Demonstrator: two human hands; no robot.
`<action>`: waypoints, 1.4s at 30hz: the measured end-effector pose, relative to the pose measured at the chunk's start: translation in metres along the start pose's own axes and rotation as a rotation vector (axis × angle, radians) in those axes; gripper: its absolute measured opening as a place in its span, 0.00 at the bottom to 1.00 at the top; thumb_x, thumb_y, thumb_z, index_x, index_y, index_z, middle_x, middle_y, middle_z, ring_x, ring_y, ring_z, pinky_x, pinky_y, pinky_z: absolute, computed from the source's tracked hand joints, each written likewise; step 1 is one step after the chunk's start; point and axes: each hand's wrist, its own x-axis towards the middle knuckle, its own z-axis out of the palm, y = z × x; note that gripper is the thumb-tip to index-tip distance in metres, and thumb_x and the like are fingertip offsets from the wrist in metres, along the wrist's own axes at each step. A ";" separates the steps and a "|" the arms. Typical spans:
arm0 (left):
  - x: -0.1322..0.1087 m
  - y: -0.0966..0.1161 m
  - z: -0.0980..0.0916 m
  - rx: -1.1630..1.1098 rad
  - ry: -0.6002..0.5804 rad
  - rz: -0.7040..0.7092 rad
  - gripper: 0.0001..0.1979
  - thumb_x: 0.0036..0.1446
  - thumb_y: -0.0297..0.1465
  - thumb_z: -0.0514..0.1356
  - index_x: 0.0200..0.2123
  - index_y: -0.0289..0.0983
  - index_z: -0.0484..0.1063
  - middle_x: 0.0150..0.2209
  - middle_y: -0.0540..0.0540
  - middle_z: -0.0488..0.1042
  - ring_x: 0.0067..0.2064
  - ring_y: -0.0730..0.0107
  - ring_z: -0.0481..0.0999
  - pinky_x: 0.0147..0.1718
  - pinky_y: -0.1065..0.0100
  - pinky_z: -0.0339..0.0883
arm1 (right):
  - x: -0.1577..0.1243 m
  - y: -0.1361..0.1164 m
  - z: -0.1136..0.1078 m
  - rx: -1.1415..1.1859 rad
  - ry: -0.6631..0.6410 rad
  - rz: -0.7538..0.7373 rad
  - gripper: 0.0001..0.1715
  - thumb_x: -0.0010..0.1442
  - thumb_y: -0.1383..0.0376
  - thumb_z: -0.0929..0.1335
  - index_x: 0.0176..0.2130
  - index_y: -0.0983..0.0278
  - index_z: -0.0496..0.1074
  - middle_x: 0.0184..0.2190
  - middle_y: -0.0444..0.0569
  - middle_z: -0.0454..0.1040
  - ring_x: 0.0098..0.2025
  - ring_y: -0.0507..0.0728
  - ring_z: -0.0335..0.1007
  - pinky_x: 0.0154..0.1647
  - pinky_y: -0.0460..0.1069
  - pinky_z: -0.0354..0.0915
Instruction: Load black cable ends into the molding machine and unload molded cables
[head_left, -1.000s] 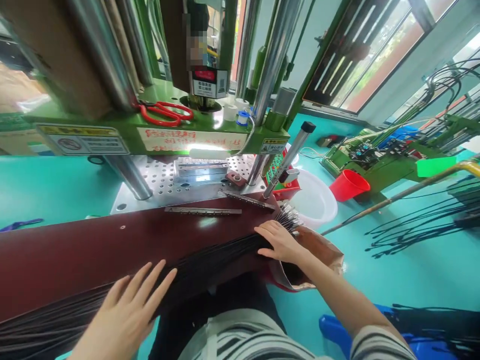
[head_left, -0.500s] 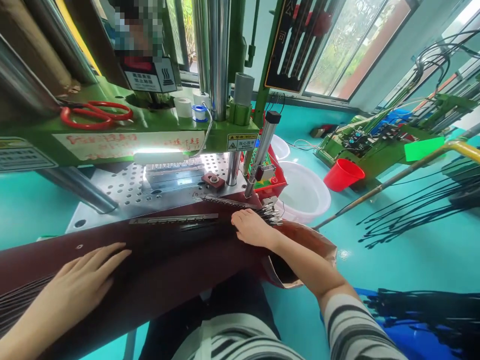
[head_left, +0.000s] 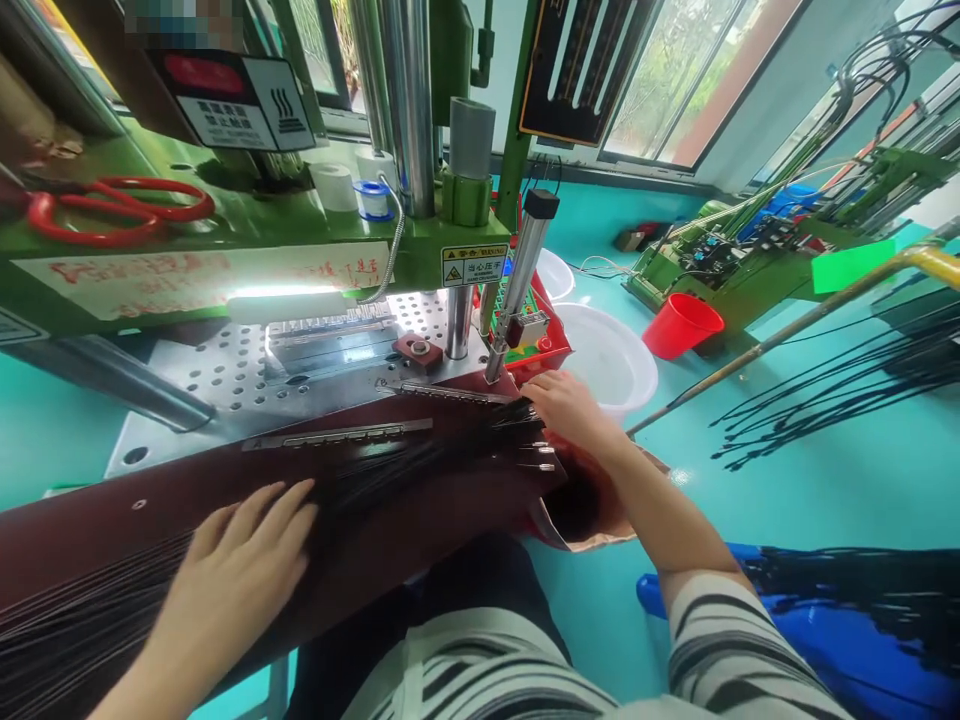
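My right hand (head_left: 571, 412) is closed around a bundle of black cables (head_left: 442, 440) near their ends, at the right end of the dark red-brown table. A few silvery cable tips (head_left: 541, 458) lie just below it. My left hand (head_left: 244, 550) rests over the cables further left, palm down, its fingers stretched and slightly apart. More thin black cables (head_left: 90, 600) trail off past its wrist to the left. Two slim metal strips, one flat strip (head_left: 341, 437) and one slanted strip (head_left: 450, 393), lie along the table's back part.
Behind the table stands a green press (head_left: 420, 255) with a perforated metal plate (head_left: 187, 375) and red-handled scissors (head_left: 120, 212) on top. To the right are a white tub (head_left: 611, 360), a red bucket (head_left: 684, 326), an open bag (head_left: 555, 530) and a slanting pole (head_left: 757, 350).
My right hand has moved right and slightly up, drawing the cable bundle into a raised spread. My left hand has slid right along the cables. The view has shifted a little.
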 end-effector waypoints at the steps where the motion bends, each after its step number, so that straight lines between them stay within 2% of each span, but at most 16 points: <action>1: 0.011 0.008 -0.001 0.020 0.007 0.003 0.13 0.53 0.25 0.50 0.39 0.32 0.71 0.49 0.37 0.70 0.49 0.49 0.67 0.43 0.52 0.61 | 0.000 -0.002 -0.002 0.003 0.040 0.004 0.13 0.59 0.72 0.59 0.41 0.64 0.69 0.38 0.52 0.71 0.42 0.57 0.62 0.42 0.51 0.54; 3: 0.028 0.021 -0.001 0.048 -0.008 -0.021 0.10 0.53 0.25 0.51 0.36 0.32 0.71 0.43 0.38 0.72 0.42 0.53 0.70 0.38 0.56 0.63 | -0.004 -0.012 -0.003 0.028 0.101 -0.010 0.15 0.58 0.72 0.61 0.46 0.65 0.67 0.44 0.54 0.69 0.46 0.59 0.60 0.44 0.52 0.54; 5: 0.036 0.024 0.001 0.044 -0.043 -0.044 0.09 0.53 0.26 0.51 0.33 0.33 0.71 0.40 0.39 0.73 0.38 0.56 0.71 0.35 0.58 0.63 | -0.012 -0.026 0.001 0.085 0.152 -0.056 0.18 0.57 0.72 0.62 0.48 0.66 0.65 0.46 0.55 0.67 0.47 0.59 0.59 0.45 0.53 0.55; 9: 0.035 0.004 0.003 -0.149 -0.064 -0.064 0.11 0.57 0.30 0.49 0.39 0.35 0.69 0.41 0.41 0.73 0.40 0.60 0.72 0.36 0.62 0.65 | -0.032 -0.055 0.021 0.196 0.195 -0.188 0.13 0.59 0.73 0.59 0.42 0.66 0.68 0.37 0.51 0.71 0.39 0.56 0.63 0.41 0.51 0.59; 11: 0.034 -0.009 0.002 -0.253 -0.097 -0.116 0.14 0.58 0.33 0.48 0.43 0.36 0.67 0.43 0.42 0.73 0.40 0.61 0.74 0.35 0.64 0.66 | -0.039 -0.065 0.030 0.196 0.200 -0.150 0.11 0.60 0.70 0.59 0.40 0.67 0.69 0.36 0.52 0.71 0.38 0.56 0.63 0.40 0.51 0.59; 14: 0.038 -0.021 0.000 -0.299 -0.204 -0.170 0.15 0.57 0.35 0.48 0.45 0.37 0.65 0.42 0.43 0.75 0.37 0.58 0.76 0.32 0.63 0.67 | -0.044 -0.069 0.040 0.126 0.165 -0.016 0.11 0.60 0.63 0.62 0.41 0.67 0.67 0.38 0.55 0.69 0.41 0.59 0.62 0.42 0.53 0.59; 16: 0.040 -0.020 0.001 -0.301 -0.240 -0.167 0.15 0.58 0.36 0.48 0.45 0.37 0.65 0.42 0.43 0.75 0.38 0.58 0.76 0.33 0.63 0.66 | -0.043 -0.066 0.044 0.054 0.111 0.016 0.10 0.60 0.62 0.62 0.38 0.67 0.67 0.36 0.54 0.68 0.39 0.59 0.61 0.40 0.53 0.58; 19: 0.040 -0.009 0.005 -0.279 -0.227 -0.131 0.17 0.58 0.40 0.48 0.42 0.36 0.67 0.41 0.43 0.75 0.37 0.61 0.76 0.31 0.66 0.66 | -0.040 -0.055 0.047 -0.056 0.047 0.014 0.09 0.62 0.65 0.60 0.33 0.66 0.66 0.31 0.51 0.66 0.34 0.58 0.60 0.35 0.52 0.56; 21: 0.038 0.000 0.008 -0.219 -0.194 -0.114 0.18 0.58 0.43 0.48 0.39 0.36 0.69 0.38 0.43 0.75 0.34 0.62 0.76 0.26 0.67 0.63 | -0.037 -0.046 0.046 -0.107 0.012 -0.063 0.10 0.62 0.66 0.59 0.32 0.66 0.65 0.29 0.50 0.65 0.32 0.57 0.59 0.34 0.51 0.54; 25: 0.032 0.008 0.008 -0.089 -0.113 -0.108 0.18 0.58 0.44 0.48 0.35 0.36 0.70 0.33 0.45 0.74 0.30 0.63 0.75 0.21 0.68 0.57 | -0.033 -0.029 0.043 -0.167 -0.035 -0.316 0.12 0.62 0.71 0.57 0.31 0.66 0.65 0.28 0.49 0.64 0.31 0.55 0.58 0.32 0.50 0.54; 31: 0.025 0.004 0.009 -0.019 -0.067 -0.057 0.17 0.59 0.41 0.48 0.31 0.37 0.70 0.30 0.45 0.72 0.28 0.64 0.73 0.23 0.67 0.57 | -0.043 -0.005 0.045 -0.200 -0.128 -0.375 0.11 0.61 0.73 0.56 0.36 0.67 0.65 0.26 0.47 0.65 0.22 0.51 0.56 0.22 0.48 0.48; 35: 0.022 0.009 0.013 -0.046 -0.095 -0.008 0.16 0.59 0.40 0.49 0.31 0.37 0.70 0.29 0.46 0.71 0.27 0.66 0.71 0.24 0.67 0.57 | -0.048 0.016 0.049 -0.182 -0.055 -0.416 0.13 0.62 0.71 0.55 0.37 0.65 0.66 0.25 0.46 0.64 0.22 0.50 0.55 0.23 0.49 0.46; 38: 0.023 0.016 0.012 -0.048 -0.125 0.003 0.15 0.59 0.40 0.49 0.30 0.37 0.70 0.27 0.47 0.70 0.26 0.67 0.70 0.23 0.67 0.55 | -0.039 0.030 0.057 -0.192 0.041 -0.447 0.15 0.63 0.71 0.55 0.37 0.64 0.67 0.25 0.46 0.64 0.24 0.52 0.55 0.25 0.49 0.47; 42: 0.020 0.026 0.007 -0.038 -0.030 0.039 0.12 0.58 0.38 0.52 0.30 0.37 0.69 0.26 0.49 0.68 0.27 0.69 0.68 0.26 0.67 0.56 | -0.024 0.032 0.059 -0.174 0.080 -0.407 0.15 0.62 0.71 0.56 0.37 0.64 0.69 0.26 0.48 0.65 0.28 0.54 0.58 0.29 0.50 0.52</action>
